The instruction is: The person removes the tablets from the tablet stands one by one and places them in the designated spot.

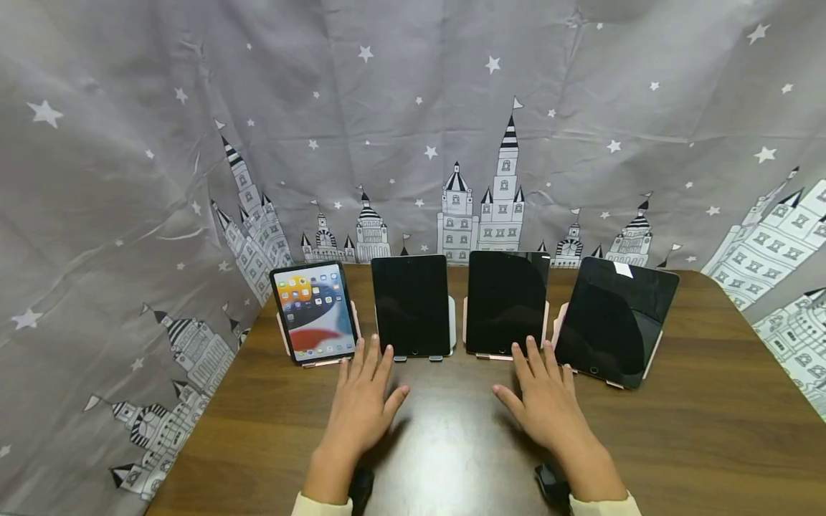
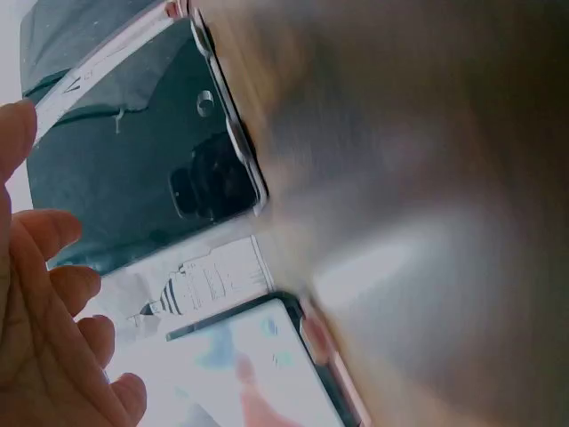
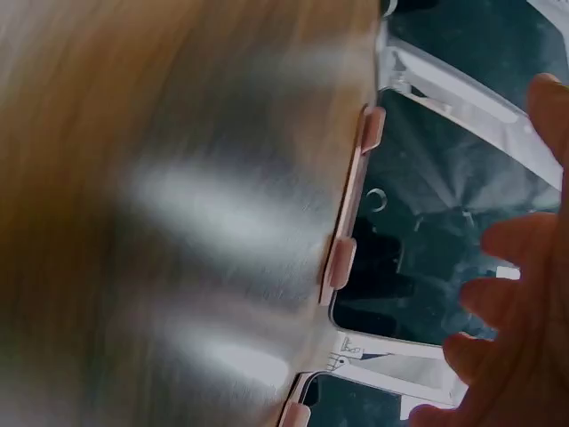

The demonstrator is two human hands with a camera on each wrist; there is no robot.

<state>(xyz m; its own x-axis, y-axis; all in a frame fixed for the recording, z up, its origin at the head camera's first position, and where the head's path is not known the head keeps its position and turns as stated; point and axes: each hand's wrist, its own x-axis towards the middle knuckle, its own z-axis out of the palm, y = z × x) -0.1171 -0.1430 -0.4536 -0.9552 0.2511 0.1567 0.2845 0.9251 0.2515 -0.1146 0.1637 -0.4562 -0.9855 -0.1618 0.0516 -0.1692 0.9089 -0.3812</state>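
Now — tablets: four on stands, one lit (image 1: pixel 315 312) | left hand (image 1: pixel 361 405), right hand (image 1: pixel 548 405) — fingers spread, flat on table (image 1: pixel 710 416)

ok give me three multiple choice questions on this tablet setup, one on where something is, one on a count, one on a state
1. Where does the lit tablet stand in the row?
A. far left
B. far right
C. second from right

2. How many tablets stand on the table?
A. two
B. four
C. six

3. How are the left hand and right hand?
A. fists around a tablet
B. flat on the table, fingers spread
C. raised off the table holding a pen

Answers:
1. A, the only bright screen with app icons is at the left end.
2. B, one lit and three dark screens stand side by side.
3. B, in the head view both palms lie down in front of the stands, holding nothing.
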